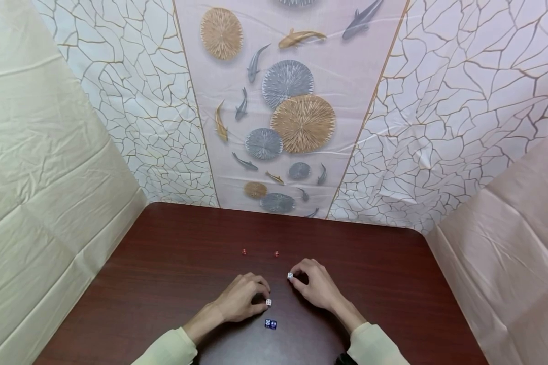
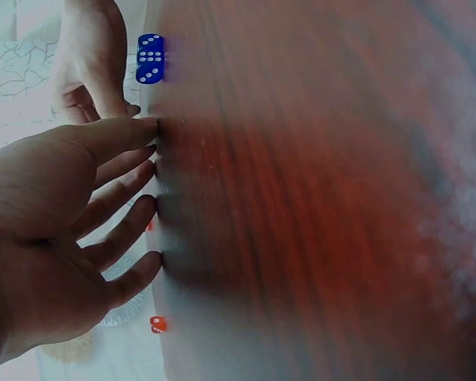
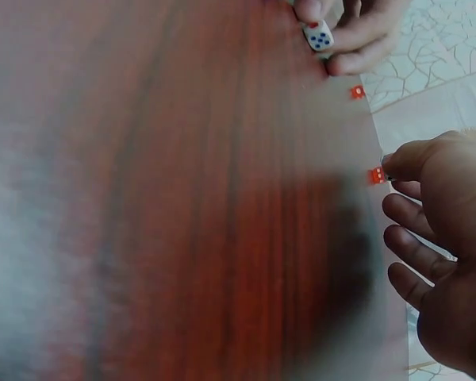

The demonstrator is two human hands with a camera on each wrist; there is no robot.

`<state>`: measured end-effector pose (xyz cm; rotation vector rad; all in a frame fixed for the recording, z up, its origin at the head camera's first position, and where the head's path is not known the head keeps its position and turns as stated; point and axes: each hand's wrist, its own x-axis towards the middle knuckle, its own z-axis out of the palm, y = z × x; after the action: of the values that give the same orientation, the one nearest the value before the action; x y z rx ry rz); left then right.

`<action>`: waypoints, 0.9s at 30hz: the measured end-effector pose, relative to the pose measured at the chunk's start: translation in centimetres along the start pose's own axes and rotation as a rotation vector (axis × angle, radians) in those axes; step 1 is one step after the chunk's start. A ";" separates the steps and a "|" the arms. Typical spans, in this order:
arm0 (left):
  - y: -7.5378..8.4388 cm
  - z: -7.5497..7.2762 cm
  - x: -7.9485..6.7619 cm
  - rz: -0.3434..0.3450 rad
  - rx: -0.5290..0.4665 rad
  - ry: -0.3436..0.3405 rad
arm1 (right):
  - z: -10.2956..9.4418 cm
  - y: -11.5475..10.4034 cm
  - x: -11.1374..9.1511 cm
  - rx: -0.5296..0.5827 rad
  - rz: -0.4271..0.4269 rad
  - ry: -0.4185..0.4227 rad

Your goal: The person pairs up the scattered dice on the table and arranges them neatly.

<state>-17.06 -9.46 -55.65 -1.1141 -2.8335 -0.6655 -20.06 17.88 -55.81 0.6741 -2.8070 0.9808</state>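
My left hand [image 1: 244,299] pinches a white die [image 1: 268,302] between thumb and finger, low over the dark table. In the right wrist view this white die [image 3: 319,36] shows blue pips. Farther right and a little deeper, my right hand [image 1: 317,286] grips a second white die [image 1: 289,276] at the tips of thumb and forefinger. Two blue dice [image 1: 270,324] sit side by side just in front of the left hand. Beyond both hands lie two small red dice, one on the left [image 1: 244,252] and one on the right [image 1: 276,254].
The brown wooden table [image 1: 178,238] has a glossy top and rounded far corners. Patterned cloth [image 1: 274,167] with fish and round leaves hangs behind it. Plain cream drapes stand along the left side [image 1: 41,177] and the right side [image 1: 502,238].
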 end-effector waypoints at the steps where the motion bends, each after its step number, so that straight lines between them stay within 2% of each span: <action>1: 0.0 0.0 0.0 0.000 0.000 -0.001 | 0.0 -0.1 -0.2 0.002 -0.003 0.001; 13: 0.1 -0.1 0.0 -0.004 0.008 -0.004 | 0.7 -1.4 -1.9 0.010 -0.057 -0.016; 21: 0.1 -0.1 0.0 -0.006 0.002 -0.001 | 1.2 -1.8 -3.0 -0.001 -0.129 0.013; 27: 0.2 -0.2 -0.1 -0.010 0.002 -0.006 | 1.4 -2.3 -3.7 0.010 -0.132 -0.001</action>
<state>-16.92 -9.46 -55.39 -1.1044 -2.8464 -0.6603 -15.67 16.78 -56.47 0.8498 -2.7194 0.9708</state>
